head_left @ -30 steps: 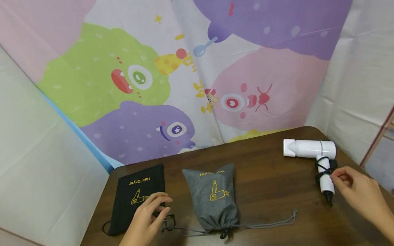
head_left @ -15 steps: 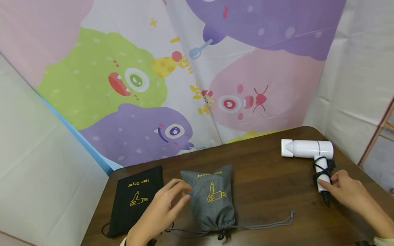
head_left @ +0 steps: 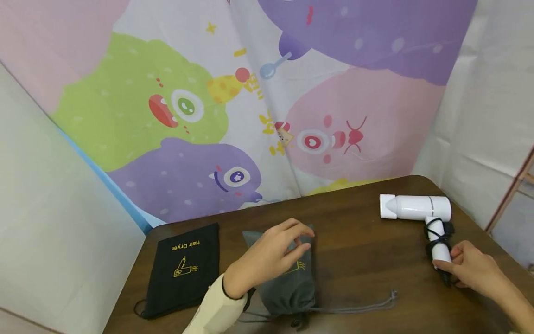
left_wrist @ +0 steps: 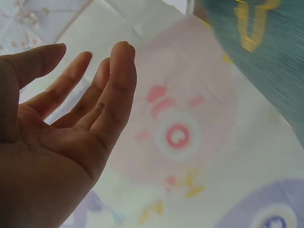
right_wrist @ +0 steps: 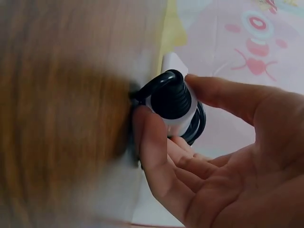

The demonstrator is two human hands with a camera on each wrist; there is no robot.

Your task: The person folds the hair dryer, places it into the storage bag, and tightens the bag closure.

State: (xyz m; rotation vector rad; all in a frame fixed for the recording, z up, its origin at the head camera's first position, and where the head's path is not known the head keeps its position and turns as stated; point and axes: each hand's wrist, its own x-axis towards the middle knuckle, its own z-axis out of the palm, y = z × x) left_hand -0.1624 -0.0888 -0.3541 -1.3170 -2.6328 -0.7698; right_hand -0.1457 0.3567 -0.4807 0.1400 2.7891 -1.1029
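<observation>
A white hair dryer [head_left: 415, 207] lies at the right of the table, its black cord [head_left: 438, 239] wound round the handle. My right hand [head_left: 475, 269] grips the lower end of that handle, thumb on one side and fingers on the other. In the right wrist view the black cord sleeve [right_wrist: 171, 99] shows between thumb and fingers. My left hand [head_left: 275, 250] hovers over a grey drawstring bag [head_left: 288, 294], its fingers loosely bent and holding nothing. The hand hides much of the bag's yellow print.
To the left lies a flat black bag [head_left: 183, 273] printed "Hair Dryer". Grey drawstrings [head_left: 359, 310] stretch right from the grey bag over the brown table [head_left: 350, 260]. A cartoon-printed cloth [head_left: 250, 116] hangs behind the table.
My left hand has moved right, from near the black bag to over the grey bag. My right hand has slid down the hair dryer's handle and taken hold of its lower end.
</observation>
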